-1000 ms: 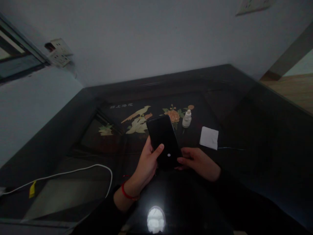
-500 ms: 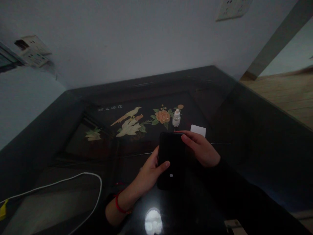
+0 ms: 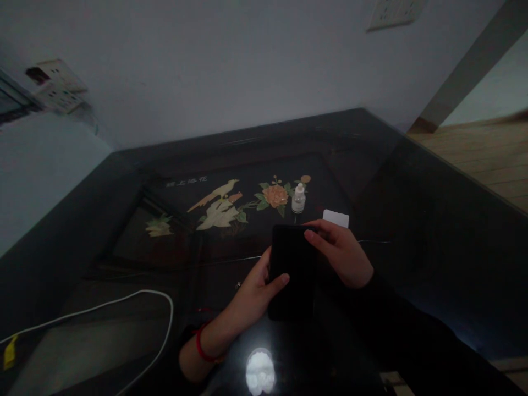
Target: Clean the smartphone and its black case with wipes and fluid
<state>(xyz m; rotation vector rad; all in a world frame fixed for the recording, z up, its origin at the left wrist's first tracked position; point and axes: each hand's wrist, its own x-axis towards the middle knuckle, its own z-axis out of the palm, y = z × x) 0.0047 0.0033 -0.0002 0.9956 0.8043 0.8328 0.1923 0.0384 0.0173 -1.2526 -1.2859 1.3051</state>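
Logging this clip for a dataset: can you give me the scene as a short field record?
left hand: holds phone by its left edge, thumb on the screen
right hand: fingers on the phone's top right corner
phone: black, screen dark
behind the hands: small white bottle, white pad
far left: white cable on dark table

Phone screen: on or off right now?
Off, it seems: the phone shows a uniformly black face, no icon or glow, gripped by the left hand and right hand.
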